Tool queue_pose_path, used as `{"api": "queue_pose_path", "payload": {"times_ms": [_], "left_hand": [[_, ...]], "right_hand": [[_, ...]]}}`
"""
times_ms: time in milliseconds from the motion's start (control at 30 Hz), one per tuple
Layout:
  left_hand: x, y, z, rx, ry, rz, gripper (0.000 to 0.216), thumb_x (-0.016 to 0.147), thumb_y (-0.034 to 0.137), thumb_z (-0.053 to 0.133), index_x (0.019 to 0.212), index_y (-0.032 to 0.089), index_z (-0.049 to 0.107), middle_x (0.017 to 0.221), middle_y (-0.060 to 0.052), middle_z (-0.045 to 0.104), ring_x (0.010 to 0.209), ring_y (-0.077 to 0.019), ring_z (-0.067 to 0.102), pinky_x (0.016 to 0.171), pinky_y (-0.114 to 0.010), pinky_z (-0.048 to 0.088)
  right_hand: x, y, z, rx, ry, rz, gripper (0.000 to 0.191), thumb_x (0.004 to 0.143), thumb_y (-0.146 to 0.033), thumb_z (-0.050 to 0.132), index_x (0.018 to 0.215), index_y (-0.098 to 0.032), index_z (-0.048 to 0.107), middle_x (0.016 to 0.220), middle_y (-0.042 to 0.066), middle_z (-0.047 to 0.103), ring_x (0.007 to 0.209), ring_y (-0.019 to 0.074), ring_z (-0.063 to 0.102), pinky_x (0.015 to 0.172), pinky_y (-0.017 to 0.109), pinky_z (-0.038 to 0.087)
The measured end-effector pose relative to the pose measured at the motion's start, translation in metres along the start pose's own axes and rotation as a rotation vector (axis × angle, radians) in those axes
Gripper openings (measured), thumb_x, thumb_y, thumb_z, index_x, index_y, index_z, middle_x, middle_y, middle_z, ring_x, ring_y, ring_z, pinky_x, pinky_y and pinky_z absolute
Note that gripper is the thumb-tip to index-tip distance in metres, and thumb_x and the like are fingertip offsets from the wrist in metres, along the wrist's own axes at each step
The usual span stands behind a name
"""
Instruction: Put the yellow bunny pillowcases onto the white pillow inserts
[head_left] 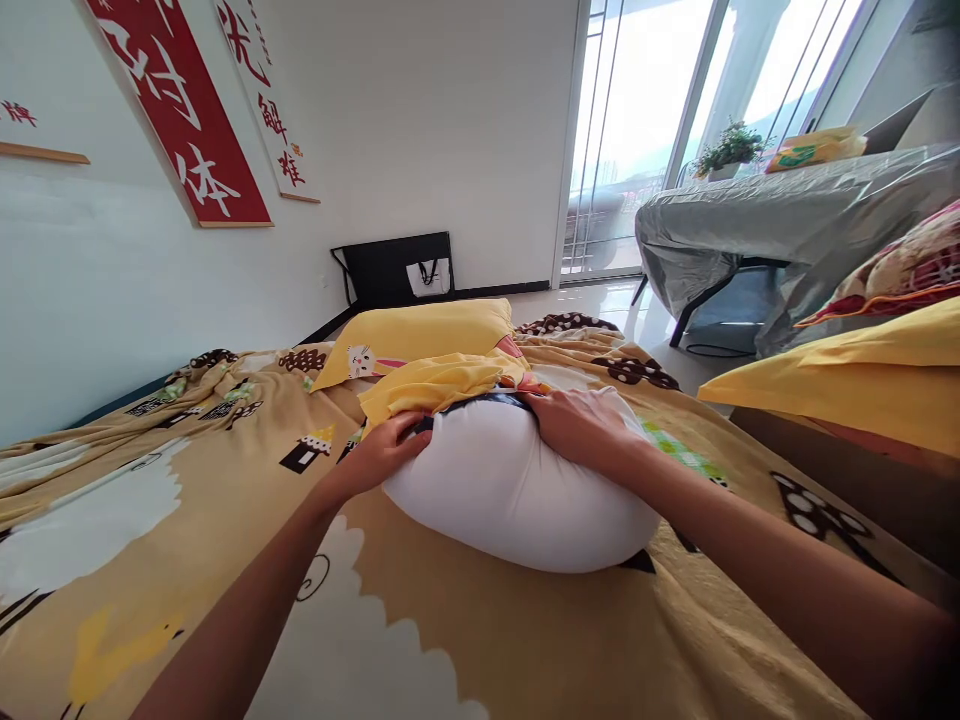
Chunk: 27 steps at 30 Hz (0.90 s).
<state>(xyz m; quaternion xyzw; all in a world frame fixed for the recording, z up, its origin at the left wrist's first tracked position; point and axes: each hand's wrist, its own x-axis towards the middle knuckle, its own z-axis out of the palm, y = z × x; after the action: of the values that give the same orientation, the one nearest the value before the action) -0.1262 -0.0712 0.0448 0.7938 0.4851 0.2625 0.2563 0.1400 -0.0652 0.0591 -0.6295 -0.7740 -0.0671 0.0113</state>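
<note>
A plump white pillow [517, 490] lies on the patterned blanket in front of me. Its far end sits in a bunched yellow pillowcase [431, 383], and a dark blue patterned strip shows along the opening. At the left side of that opening, my left hand [388, 448] is closed on the pillowcase edge, fingers curled against the pillow. My right hand [581, 425] presses over the right side of the pillow. Its fingertips pinch the pillowcase rim and are partly hidden by the cloth.
Beyond lies another yellow pillow [420, 330] with a rabbit print. The tan blanket [585, 640] spreads beneath everything. To the right are yellow folded bedding [847, 370] and a plastic-covered table [765, 210] carrying a potted plant [729, 150]. A black panel [390, 265] leans by the wall.
</note>
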Motion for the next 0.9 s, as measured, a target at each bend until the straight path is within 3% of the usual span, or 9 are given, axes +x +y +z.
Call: {"api": "queue_pose_path", "payload": {"times_ms": [100,200,300,400,467,533,700,800,900], "left_hand": [[0.010,0.003,-0.006,-0.161,-0.081,-0.084,0.040,0.071,0.046,0.062,0.098,0.016,0.064,0.099,-0.004,0.065,0.092,-0.0229,0.059,0.073,-0.027,0.046],[0.017,0.012,-0.002,-0.159,-0.019,-0.130,0.031,0.065,0.035,0.065,0.090,0.016,0.063,0.083,-0.001,0.064,0.080,-0.0211,0.060,0.064,-0.026,0.044],[0.019,0.027,0.014,0.114,0.160,-0.092,0.015,0.063,0.021,0.059,0.077,0.017,0.061,0.073,-0.002,0.062,0.076,-0.0218,0.059,0.068,-0.030,0.043],[0.018,0.038,0.035,0.451,0.339,-0.041,0.010,0.070,0.017,0.050,0.072,0.017,0.060,0.066,-0.005,0.062,0.074,-0.0234,0.059,0.082,-0.038,0.040],[0.017,0.043,0.045,0.536,0.420,-0.008,0.015,0.076,0.019,0.046,0.075,0.017,0.061,0.067,-0.007,0.063,0.075,-0.0239,0.059,0.088,-0.041,0.037],[0.018,0.048,0.047,0.476,0.445,-0.006,0.017,0.079,0.024,0.045,0.078,0.017,0.061,0.071,-0.008,0.065,0.076,-0.0238,0.060,0.085,-0.038,0.039],[0.022,0.061,0.042,0.340,0.310,-0.074,0.035,0.080,0.047,0.054,0.093,0.015,0.060,0.088,-0.012,0.069,0.087,-0.0284,0.062,0.073,-0.034,0.041],[0.022,0.062,0.051,0.480,0.352,-0.068,0.026,0.082,0.036,0.056,0.098,0.015,0.059,0.096,-0.012,0.069,0.097,-0.0305,0.061,0.081,-0.038,0.039],[0.021,0.054,0.064,0.559,0.448,-0.007,0.020,0.087,0.023,0.048,0.102,0.016,0.058,0.102,-0.012,0.068,0.102,-0.0286,0.060,0.085,-0.040,0.036]], "right_hand": [[0.002,-0.005,-0.001,0.001,-0.019,0.009,0.044,0.094,-0.030,0.026,0.124,-0.030,0.059,0.098,0.011,0.069,0.089,0.0287,0.064,0.076,0.039,0.042],[0.003,-0.012,-0.002,-0.014,-0.050,0.003,0.044,0.094,-0.025,0.028,0.125,-0.026,0.060,0.099,0.013,0.069,0.092,0.0279,0.064,0.078,0.038,0.042],[0.005,-0.018,0.000,-0.038,-0.058,0.012,0.042,0.093,-0.019,0.031,0.122,-0.021,0.062,0.099,0.014,0.070,0.095,0.0273,0.064,0.077,0.035,0.044],[0.008,-0.018,0.004,-0.061,-0.058,0.040,0.039,0.093,-0.017,0.033,0.111,-0.016,0.067,0.100,0.016,0.070,0.096,0.0285,0.065,0.076,0.036,0.046],[0.008,-0.016,0.007,-0.064,-0.061,0.058,0.039,0.093,-0.017,0.033,0.106,-0.014,0.069,0.101,0.018,0.069,0.097,0.0287,0.065,0.077,0.036,0.046],[0.006,-0.014,0.007,-0.062,-0.060,0.071,0.039,0.093,-0.017,0.032,0.107,-0.013,0.069,0.103,0.019,0.069,0.098,0.0273,0.065,0.079,0.036,0.046],[-0.007,-0.019,0.004,-0.082,-0.010,0.098,0.039,0.093,-0.014,0.030,0.109,-0.011,0.066,0.104,0.021,0.067,0.098,0.0280,0.065,0.076,0.037,0.047],[-0.013,-0.023,0.005,-0.119,0.071,0.087,0.040,0.093,-0.015,0.028,0.108,-0.012,0.065,0.104,0.022,0.066,0.097,0.0331,0.064,0.072,0.041,0.047],[-0.017,-0.016,0.006,-0.147,0.166,0.036,0.040,0.094,-0.018,0.028,0.112,-0.016,0.063,0.096,0.017,0.066,0.087,0.0314,0.066,0.066,0.038,0.046]]}}
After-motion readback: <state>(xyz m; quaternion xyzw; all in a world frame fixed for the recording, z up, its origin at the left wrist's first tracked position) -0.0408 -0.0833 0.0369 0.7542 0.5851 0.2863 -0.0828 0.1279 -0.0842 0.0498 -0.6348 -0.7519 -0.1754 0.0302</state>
